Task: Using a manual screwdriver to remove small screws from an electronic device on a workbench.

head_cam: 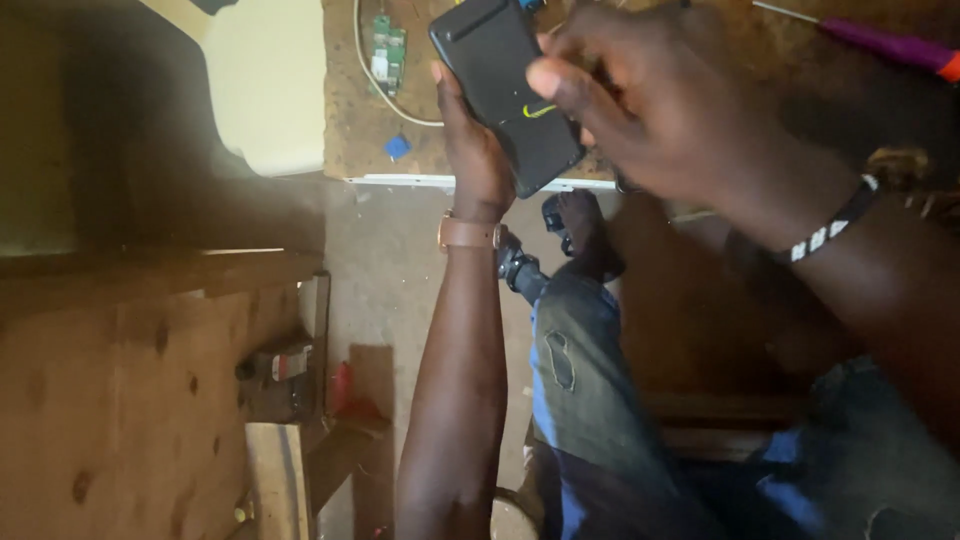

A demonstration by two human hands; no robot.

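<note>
While the left hand (470, 150) grips the black phone (505, 90) from below, the right hand (640, 110) pinches its edge; counter (350, 120) beyond. Likely light, rigid, slick, fragile; best held by the side edges.

We see a dim, warm-toned view, brightest on the pale surface up-left of our left hand (475, 150). Our right hand (640, 110) is softly blurred, and deep shadow swallows the far left edge and everything below our right wrist.
</note>
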